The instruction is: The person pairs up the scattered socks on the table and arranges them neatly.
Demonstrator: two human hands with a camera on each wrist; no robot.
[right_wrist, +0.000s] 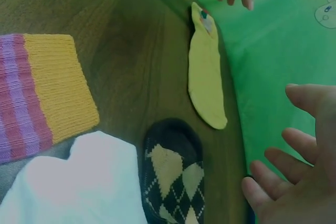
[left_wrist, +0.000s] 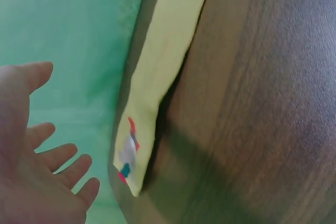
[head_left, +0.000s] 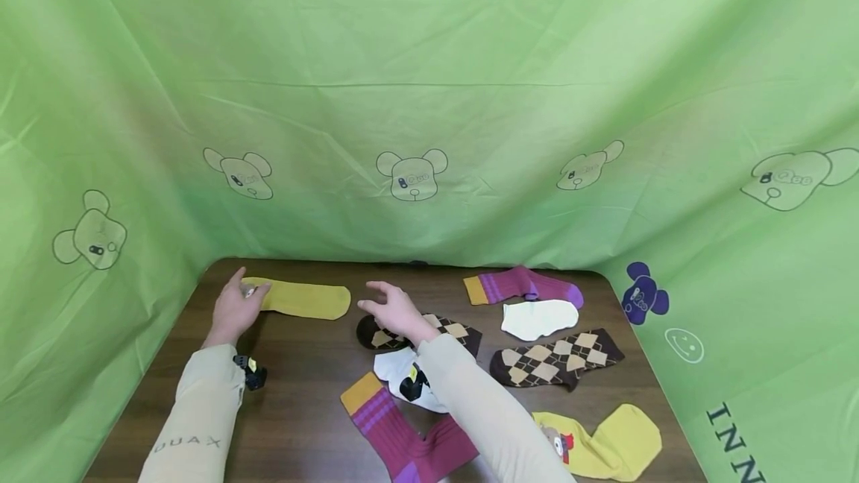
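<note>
A yellow sock [head_left: 305, 300] with a small printed figure at one end lies flat near the table's back left. Over that printed end hovers my left hand [head_left: 236, 308], its fingers spread and holding nothing. In the left wrist view the hand [left_wrist: 44, 150] appears apart from the yellow sock [left_wrist: 163, 51]. My right hand [head_left: 396, 311] is raised above a brown argyle sock [head_left: 463, 332], thumb and fingers apart and nothing between them. Under the right forearm lie a white sock [head_left: 392, 365] and a purple sock with an orange cuff [head_left: 396, 423], both partly covered by the sleeve.
On the right side lie another purple sock [head_left: 530, 285], a white sock [head_left: 540, 319], an argyle sock [head_left: 560, 360] and a bent yellow sock [head_left: 620, 446]. A green printed cloth [head_left: 416, 118] hangs around the dark wooden table [head_left: 295, 386].
</note>
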